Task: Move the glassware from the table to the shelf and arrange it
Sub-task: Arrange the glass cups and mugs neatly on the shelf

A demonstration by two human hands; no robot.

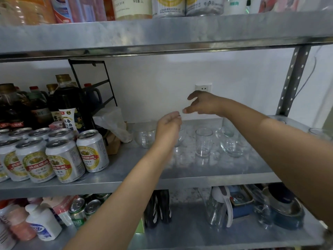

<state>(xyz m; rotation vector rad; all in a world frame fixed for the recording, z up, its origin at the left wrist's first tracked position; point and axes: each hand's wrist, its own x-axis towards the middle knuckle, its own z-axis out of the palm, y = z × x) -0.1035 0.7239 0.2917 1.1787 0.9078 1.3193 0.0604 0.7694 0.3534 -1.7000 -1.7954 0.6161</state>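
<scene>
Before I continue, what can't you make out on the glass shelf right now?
- Head view: back glass, mostly hidden by the left hand.
- Head view: far-right glass, cut off by the right forearm.
- Head view: left palm faces away, so any grip is unclear.
- Table: outside the frame.

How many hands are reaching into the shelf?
2. The left hand hovers above the glasses on the middle shelf; the right hand is higher, beside the wall socket. None looks hidden.
</scene>
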